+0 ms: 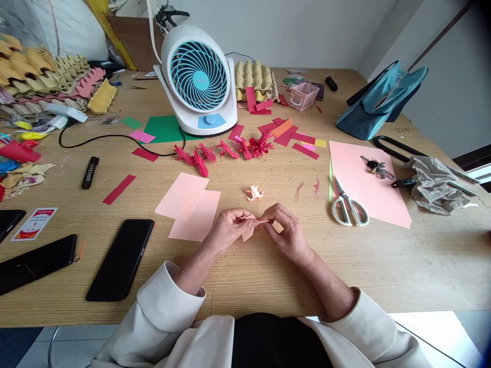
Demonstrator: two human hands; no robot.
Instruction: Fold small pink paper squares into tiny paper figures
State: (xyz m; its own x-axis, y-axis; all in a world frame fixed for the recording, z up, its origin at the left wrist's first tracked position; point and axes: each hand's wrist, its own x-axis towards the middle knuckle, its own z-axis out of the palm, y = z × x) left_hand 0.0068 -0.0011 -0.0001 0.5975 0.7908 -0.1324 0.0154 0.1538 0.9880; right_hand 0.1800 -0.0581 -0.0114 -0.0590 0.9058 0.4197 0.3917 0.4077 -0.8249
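Observation:
Between my two hands is a small piece of light pink paper (248, 234), partly hidden by the fingers. My left hand (230, 228) pinches it from the left. On the other side, the closed fingertips of my right hand (287, 232) grip a thin twisted or folded end of the same paper. Just beyond the hands lies a small pale folded paper piece (254, 192). Two flat pink paper sheets (184, 197) overlap beside my left hand. Farther back, several red folded paper pieces (230, 149) sit in a row.
White-handled scissors (348, 204) and keys (378, 167) rest on pink paper (387, 204) at right. A white fan (207, 76) stands at the back. Phones, one black phone (120, 259) nearest, lie left. A blue bag (379, 105) and egg trays (255, 79) stand farther off.

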